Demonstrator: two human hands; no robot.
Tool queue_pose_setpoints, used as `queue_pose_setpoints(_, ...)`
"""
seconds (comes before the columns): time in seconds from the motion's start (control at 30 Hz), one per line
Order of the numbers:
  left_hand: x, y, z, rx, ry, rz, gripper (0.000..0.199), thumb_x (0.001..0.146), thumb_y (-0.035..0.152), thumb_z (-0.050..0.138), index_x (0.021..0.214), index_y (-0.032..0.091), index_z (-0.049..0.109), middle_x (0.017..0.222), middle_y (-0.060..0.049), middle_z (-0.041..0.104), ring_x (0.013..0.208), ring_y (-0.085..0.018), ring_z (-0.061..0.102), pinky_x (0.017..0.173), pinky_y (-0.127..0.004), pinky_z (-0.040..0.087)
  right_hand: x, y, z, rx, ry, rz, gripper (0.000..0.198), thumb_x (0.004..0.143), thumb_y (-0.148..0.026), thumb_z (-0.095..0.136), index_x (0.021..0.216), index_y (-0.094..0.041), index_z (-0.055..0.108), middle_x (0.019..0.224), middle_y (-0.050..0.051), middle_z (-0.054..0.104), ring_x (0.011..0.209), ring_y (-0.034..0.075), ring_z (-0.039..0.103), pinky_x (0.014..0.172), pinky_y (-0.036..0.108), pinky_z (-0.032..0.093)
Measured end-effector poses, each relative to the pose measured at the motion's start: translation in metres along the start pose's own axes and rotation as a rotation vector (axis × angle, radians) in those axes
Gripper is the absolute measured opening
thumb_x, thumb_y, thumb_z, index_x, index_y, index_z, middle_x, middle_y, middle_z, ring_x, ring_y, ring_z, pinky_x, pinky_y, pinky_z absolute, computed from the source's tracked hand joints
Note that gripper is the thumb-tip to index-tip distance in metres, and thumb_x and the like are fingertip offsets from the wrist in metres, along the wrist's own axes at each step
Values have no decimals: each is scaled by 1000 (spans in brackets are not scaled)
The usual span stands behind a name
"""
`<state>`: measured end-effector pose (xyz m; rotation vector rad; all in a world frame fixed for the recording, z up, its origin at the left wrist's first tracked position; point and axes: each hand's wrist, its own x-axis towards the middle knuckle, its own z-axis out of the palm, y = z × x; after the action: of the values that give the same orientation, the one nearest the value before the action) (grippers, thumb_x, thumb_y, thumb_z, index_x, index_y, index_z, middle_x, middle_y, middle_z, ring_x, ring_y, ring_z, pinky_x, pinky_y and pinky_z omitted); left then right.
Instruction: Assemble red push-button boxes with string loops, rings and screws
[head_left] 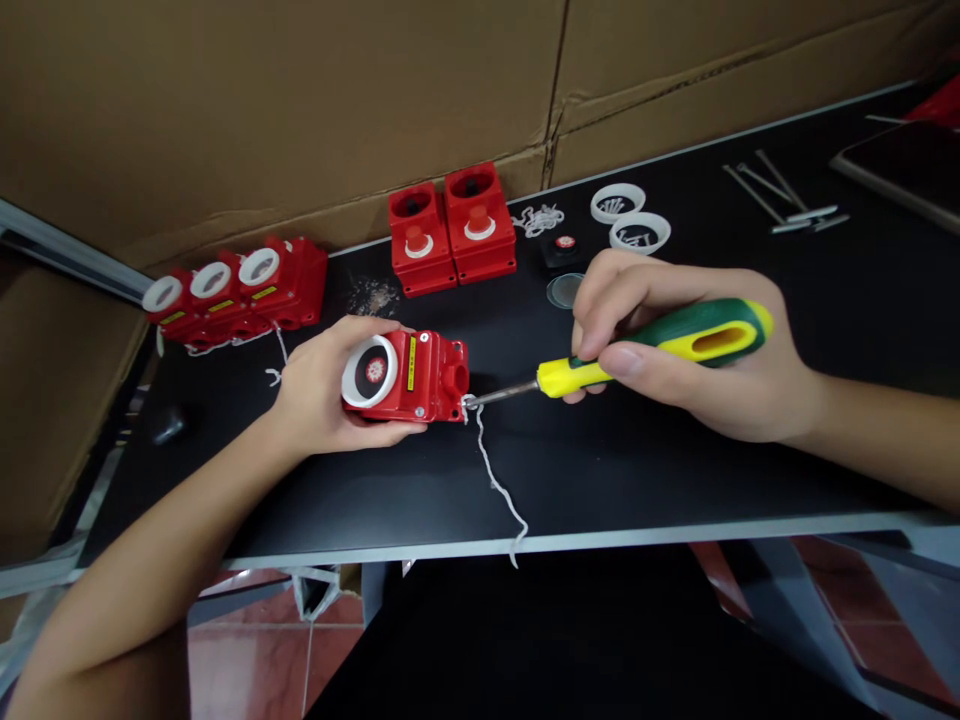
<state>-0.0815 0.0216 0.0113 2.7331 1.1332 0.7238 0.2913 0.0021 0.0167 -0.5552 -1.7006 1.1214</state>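
Observation:
My left hand (319, 385) is closed around a red box (439, 375) with a white ring and a yellow label, lying on the black tabletop. In my right hand (667, 340) is a screwdriver (675, 335) with a green and yellow handle. Its metal tip meets the right end of the red box, by a corner where a white cord (491, 470) is gathered. The cord trails down over the table's front edge. Whether a screw sits under the tip is too small to tell.
Several red boxes with white rings (292, 290) stand at the left, and two red housings (450, 235) at the back. White rings holding screws (637, 235), glass discs (564, 291), a black knob (562, 250) and long bolts (780, 190) lie right of them. Cardboard (337, 100) walls the back.

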Motion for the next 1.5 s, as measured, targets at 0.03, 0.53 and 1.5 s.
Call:
queue_pose_setpoints(0.03,0,0,0,7,1,-5,92,79,85,88,147,30,57,132,-10,85,109,-38,87,94,-57,74,0,0,0,4,5,3,9,96,-24,90,91,-23,83,94,3,69,73,16,76,60,32,65)
queue_pose_setpoints(0.53,-3,-2,2,76,191,109,80,94,77,81,157,34,56,135,-9,82,109,-35,87,88,-50,77,3,0,-4,-212,77,-43,23,89,-39,96,94,-30,75,86,2,73,78,21,69,98,49,66)
queue_pose_setpoints(1.5,1,-10,1,92,200,91,84,96,88,77,148,25,60,133,-11,83,108,-30,86,91,-46,75,9,-2,-11,-207,-21,-192,32,83,-28,103,106,-28,81,100,5,77,97,23,72,92,44,61)
